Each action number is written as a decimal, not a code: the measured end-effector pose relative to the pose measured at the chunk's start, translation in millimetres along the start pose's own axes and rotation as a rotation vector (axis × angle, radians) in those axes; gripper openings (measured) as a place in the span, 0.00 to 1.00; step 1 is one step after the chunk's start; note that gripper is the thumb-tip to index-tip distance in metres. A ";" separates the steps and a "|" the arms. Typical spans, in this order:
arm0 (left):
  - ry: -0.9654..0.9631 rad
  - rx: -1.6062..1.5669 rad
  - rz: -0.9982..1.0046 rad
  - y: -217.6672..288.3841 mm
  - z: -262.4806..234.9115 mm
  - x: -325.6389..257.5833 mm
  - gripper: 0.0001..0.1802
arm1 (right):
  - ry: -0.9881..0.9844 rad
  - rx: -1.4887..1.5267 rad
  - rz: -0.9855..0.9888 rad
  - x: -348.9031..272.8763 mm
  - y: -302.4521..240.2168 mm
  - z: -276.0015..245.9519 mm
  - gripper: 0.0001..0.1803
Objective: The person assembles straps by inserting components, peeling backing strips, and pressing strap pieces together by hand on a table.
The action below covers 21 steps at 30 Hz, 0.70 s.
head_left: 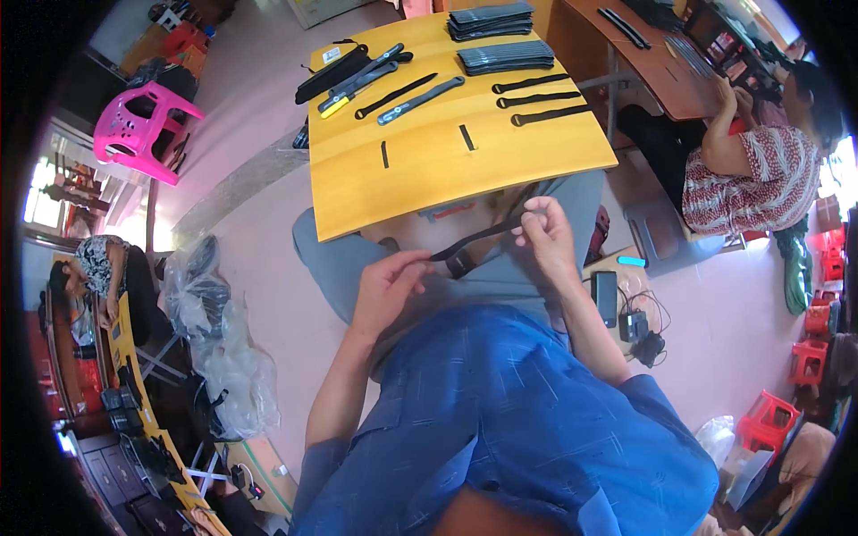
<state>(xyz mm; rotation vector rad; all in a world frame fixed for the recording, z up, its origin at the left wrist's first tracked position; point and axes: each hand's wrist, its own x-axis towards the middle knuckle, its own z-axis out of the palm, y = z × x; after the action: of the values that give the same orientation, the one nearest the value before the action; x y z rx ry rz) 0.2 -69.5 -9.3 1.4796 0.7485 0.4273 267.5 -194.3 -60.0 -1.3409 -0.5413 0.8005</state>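
Over my lap, a narrow black strap (478, 238) stretches between my two hands. My left hand (389, 284) pinches one end between thumb and fingers. The other end is in the closed fingers of my right hand (545, 234), raised a little higher. A wider dark piece hangs just below the strap; what it belongs to I cannot make out. Beyond my hands, the yellow table (402, 192) carries several black straps (541, 98) with looped ends at the right, two short black strips (467, 138) near the front, and a grey-blue strap (420, 100).
Stacks of dark folded strips (506, 57) lie at the table's far edge, with a black pouch (331, 73) at the left. A pink stool (143, 129) stands far left. A phone (604, 299) and chargers rest right of my legs. Another person (751, 174) sits at right, one more at left.
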 end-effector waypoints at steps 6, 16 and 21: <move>0.216 0.354 0.420 8.6 -11.1 13.5 0.10 | -0.021 0.051 0.059 6.8 -13.4 3.8 0.07; 0.310 -0.052 0.119 26.0 -34.1 40.9 0.05 | -0.163 -0.013 -0.014 39.7 -35.4 14.3 0.12; 0.300 0.051 0.068 33.8 -52.5 76.1 0.07 | -0.128 -0.439 -0.348 96.6 -39.2 19.4 0.06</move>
<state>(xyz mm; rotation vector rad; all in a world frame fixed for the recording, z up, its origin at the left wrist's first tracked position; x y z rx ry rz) 25.0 23.1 13.2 1.5089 0.9528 0.6971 321.4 -108.8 -27.8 -1.5398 -1.0647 0.4959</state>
